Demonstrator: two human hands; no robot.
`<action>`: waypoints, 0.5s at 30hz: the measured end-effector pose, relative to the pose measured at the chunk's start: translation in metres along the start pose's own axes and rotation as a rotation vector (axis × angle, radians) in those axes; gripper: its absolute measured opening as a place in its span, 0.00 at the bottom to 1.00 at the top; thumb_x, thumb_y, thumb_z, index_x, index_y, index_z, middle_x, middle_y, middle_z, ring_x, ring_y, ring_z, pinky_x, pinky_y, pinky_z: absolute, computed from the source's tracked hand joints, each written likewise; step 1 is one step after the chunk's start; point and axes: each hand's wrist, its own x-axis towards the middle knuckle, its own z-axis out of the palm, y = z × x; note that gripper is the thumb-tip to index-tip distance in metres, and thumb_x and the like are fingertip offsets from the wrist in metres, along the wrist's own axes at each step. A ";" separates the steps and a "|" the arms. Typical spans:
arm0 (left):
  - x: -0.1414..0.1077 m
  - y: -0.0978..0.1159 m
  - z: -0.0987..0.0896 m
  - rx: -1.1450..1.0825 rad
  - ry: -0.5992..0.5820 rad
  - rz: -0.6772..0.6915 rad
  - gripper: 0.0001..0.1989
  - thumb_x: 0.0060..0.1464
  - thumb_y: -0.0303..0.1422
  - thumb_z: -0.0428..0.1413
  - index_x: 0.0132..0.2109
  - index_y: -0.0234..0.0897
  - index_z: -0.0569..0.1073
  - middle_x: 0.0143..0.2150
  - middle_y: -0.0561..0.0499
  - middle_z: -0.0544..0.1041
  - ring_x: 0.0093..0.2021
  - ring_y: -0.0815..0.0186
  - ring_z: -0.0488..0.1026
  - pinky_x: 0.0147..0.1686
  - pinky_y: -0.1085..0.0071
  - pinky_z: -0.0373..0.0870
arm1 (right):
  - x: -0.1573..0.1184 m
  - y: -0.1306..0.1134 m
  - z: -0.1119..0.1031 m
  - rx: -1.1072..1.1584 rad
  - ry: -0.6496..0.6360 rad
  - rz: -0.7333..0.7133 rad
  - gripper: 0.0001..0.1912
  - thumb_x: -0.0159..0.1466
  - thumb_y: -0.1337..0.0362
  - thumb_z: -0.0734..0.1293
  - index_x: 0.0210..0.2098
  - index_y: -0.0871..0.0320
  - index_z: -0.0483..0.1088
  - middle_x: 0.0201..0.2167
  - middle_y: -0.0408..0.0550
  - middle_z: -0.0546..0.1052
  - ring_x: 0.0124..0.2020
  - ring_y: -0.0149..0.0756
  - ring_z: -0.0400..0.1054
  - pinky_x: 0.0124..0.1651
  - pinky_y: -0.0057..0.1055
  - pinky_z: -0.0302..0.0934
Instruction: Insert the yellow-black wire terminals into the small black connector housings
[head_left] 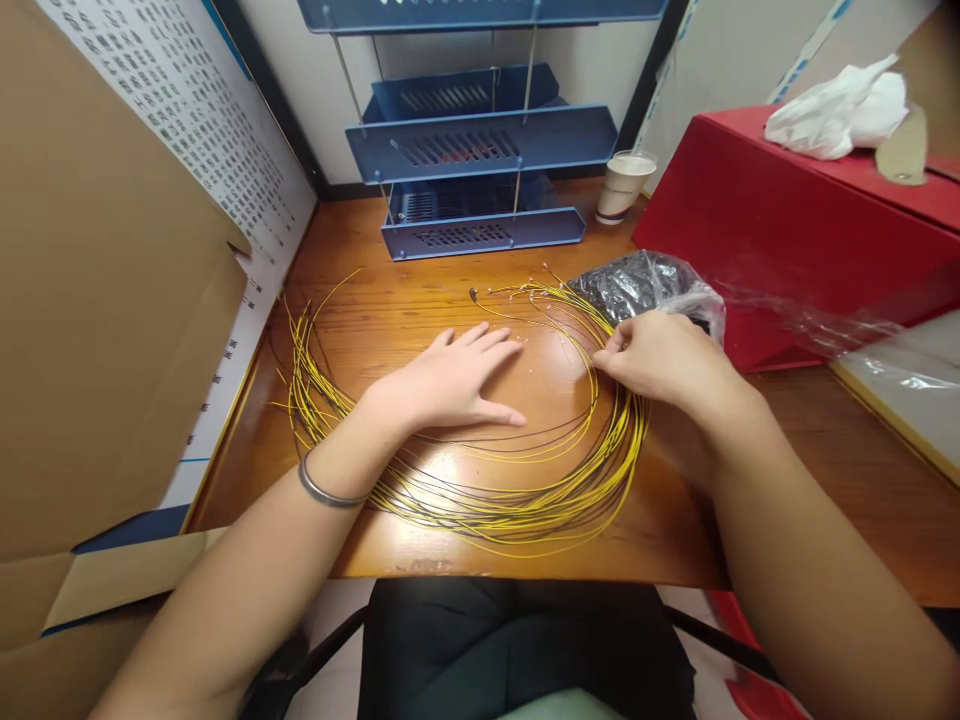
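A glossy wooden desk (420, 300) fills the middle of the frame, hemmed in by cardboard on the left and a red box (787, 230) on the right. Nearest, at the bottom edge, a dark chair seat and the person's lap are partly cut off. Both forearms rise from the lower corners; the left wrist carries a thin bangle (324, 490).

The yellow wires (517, 505) lie on the desk in a broad loose loop, mixed with a few thin black strands. The loop's long axis runs left to right across the frame, its thickest part sweeping along the near edge of the desk. The wire ends fan out toward the far side: one bunch at centre left, another near upper centre, where small tips are too fine to make out.

The left hand (450, 380) rests flat inside the loop, fingers spread and pointing right, gripping nothing. The right hand (660, 355) sits on the loop's right side, fingertips pinched together on a few yellow strands; its palm hides the wires beneath.

Just behind that hand a crumpled clear plastic bag (652, 285) holds dark contents that cannot be identified. Farther back stand a blue tiered paper tray (480, 180) and a paper cup (624, 185). White wrapping (840, 110) sits on the red box at upper right.
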 end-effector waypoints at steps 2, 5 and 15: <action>0.001 0.008 0.004 -0.003 -0.017 0.063 0.49 0.59 0.61 0.56 0.77 0.41 0.53 0.81 0.43 0.46 0.81 0.47 0.41 0.76 0.40 0.41 | 0.000 0.000 0.001 0.004 0.010 -0.009 0.11 0.58 0.56 0.66 0.31 0.53 0.78 0.29 0.54 0.80 0.38 0.53 0.77 0.38 0.42 0.64; 0.001 0.017 0.010 -0.021 -0.022 0.166 0.48 0.60 0.61 0.55 0.77 0.40 0.54 0.81 0.43 0.45 0.81 0.47 0.38 0.76 0.38 0.38 | -0.001 -0.003 0.004 -0.004 0.008 -0.044 0.12 0.60 0.55 0.65 0.33 0.53 0.79 0.31 0.55 0.81 0.39 0.54 0.77 0.40 0.43 0.64; 0.007 0.017 0.015 -0.011 0.050 0.131 0.49 0.62 0.64 0.48 0.77 0.36 0.53 0.81 0.42 0.45 0.81 0.50 0.40 0.77 0.42 0.36 | -0.004 -0.011 0.009 0.015 -0.002 -0.091 0.17 0.63 0.47 0.66 0.35 0.52 0.77 0.35 0.54 0.83 0.39 0.52 0.77 0.39 0.42 0.63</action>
